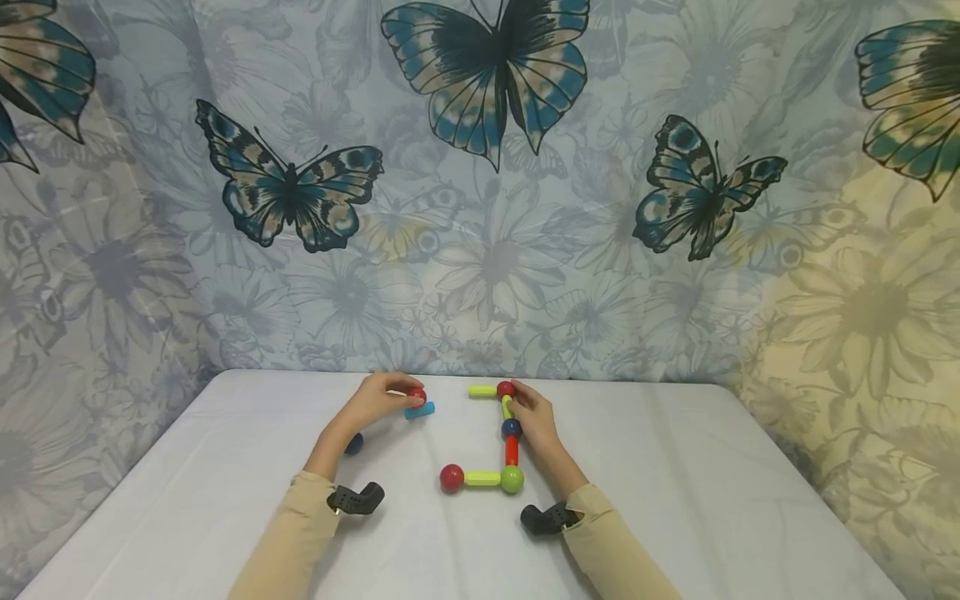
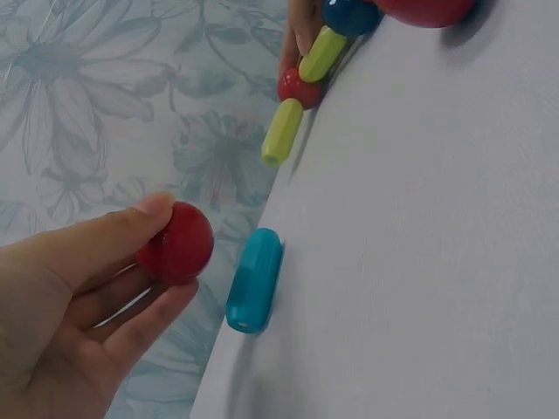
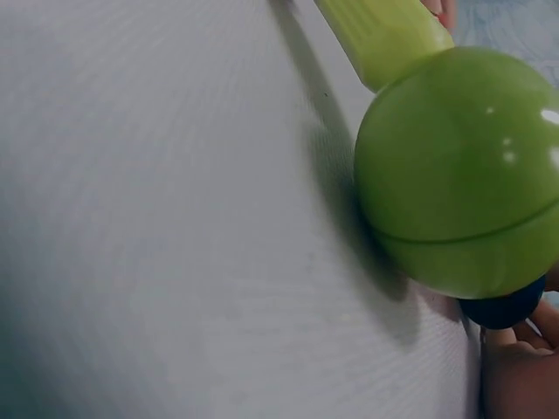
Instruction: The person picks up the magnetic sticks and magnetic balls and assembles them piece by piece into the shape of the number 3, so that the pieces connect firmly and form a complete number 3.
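Note:
My left hand (image 1: 378, 402) pinches a red ball (image 2: 182, 244) between thumb and fingertips. Beside that ball a blue rod (image 2: 255, 281) lies on the table. My right hand (image 1: 536, 418) grips the far part of a chain of balls and rods, its fingers at a red ball (image 1: 505, 389) and the yellow-green rod (image 1: 507, 408) below it. Another yellow-green rod (image 1: 482, 392) sticks out left from this ball. Nearer along the chain come a dark blue ball (image 1: 511, 428), a red rod (image 1: 512, 452), a green ball (image 1: 512, 479), a yellow-green rod (image 1: 482, 478) and a red ball (image 1: 452, 477).
A loose dark blue ball (image 1: 355, 443) sits by the left wrist, partly hidden behind the forearm. The white-covered table (image 1: 630, 467) ends at a butterfly-patterned cloth (image 1: 495, 275) at the back.

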`<state>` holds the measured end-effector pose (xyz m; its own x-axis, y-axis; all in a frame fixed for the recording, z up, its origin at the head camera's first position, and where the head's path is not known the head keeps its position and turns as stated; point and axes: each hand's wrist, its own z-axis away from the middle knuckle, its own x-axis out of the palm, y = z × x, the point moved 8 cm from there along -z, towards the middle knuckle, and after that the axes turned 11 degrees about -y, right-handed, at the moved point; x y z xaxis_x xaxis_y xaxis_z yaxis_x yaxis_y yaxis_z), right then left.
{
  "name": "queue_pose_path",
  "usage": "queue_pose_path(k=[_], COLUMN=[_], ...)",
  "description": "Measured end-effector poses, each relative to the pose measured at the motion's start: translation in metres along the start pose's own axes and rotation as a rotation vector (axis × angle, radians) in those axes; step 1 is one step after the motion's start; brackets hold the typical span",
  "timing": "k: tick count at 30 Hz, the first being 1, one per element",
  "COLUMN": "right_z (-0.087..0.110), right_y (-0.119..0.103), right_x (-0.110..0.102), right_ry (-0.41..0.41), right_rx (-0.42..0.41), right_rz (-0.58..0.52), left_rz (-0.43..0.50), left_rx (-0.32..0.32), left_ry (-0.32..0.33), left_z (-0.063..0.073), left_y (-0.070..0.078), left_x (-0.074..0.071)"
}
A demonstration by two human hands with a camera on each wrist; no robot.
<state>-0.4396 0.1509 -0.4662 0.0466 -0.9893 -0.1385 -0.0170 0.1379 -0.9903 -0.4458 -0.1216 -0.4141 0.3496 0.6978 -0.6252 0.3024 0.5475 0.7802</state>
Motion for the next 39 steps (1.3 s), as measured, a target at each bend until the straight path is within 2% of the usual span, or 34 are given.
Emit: queue_pose_path(k=[7, 20, 29, 39], right_z=[0.001, 0.001, 0.001, 0.001], right_y=[-0.002, 0.0, 0.001, 0.0], right_x=[0.001, 0.001, -0.001, -0.001], right_ry=[-0.004, -0.01, -0.009, -0.008], right_rx=[-0.005, -0.015, -0.024, -0.031], right_rz=[0.005, -0.004, 0.0, 0.007], left_rz=[0.04, 0.048, 0.035, 0.03], left_rx=[-0.002, -0.001, 0.028, 0.017], left_ry=[0.036, 0.118, 0.13, 0.125], left_z=[-0.013, -0.031, -0.044, -0.053], left_y=[0.006, 0.003, 0.01, 0.014], left_x=[0.005, 0.016, 0.026, 0.033])
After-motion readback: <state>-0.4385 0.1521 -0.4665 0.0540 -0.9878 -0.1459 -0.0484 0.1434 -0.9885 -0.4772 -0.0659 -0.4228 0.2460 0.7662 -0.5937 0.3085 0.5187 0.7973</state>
